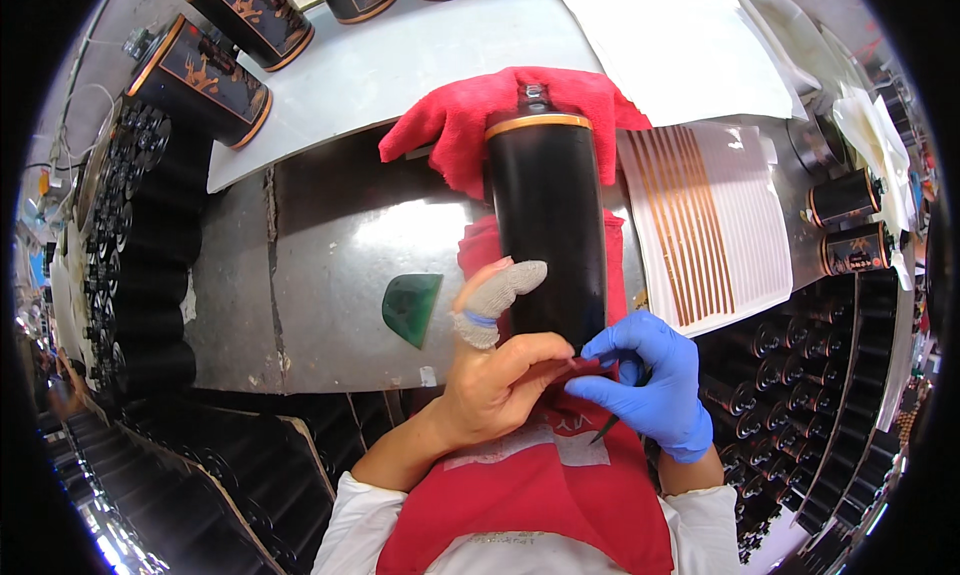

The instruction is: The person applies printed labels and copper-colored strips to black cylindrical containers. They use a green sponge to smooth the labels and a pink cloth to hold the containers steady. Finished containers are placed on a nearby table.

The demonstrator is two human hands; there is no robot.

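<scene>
A black cylindrical bottle (548, 215) with a copper-coloured band at its far shoulder and a clear neck lies on a red cloth (455, 125), its near end toward me. At that end my left hand (500, 380) pinches thumb and fingertips together; one raised finger wears a grey knitted cover (500, 300) with a blue band. My right hand (655, 380), in a blue glove, curls close beside it, fingertips almost meeting. From under the right hand pokes the tip of a thin dark pointed tool (603, 429). Anything between the left fingertips is too small to make out.
A green curved scraper-like piece (411, 310) lies on the metal table (330, 325). Right of the bottle is a white sheet with copper-coloured strips (690, 225). Decorated black bottles (203, 83) stand at the far left. Racks of black bottles (790, 375) flank me.
</scene>
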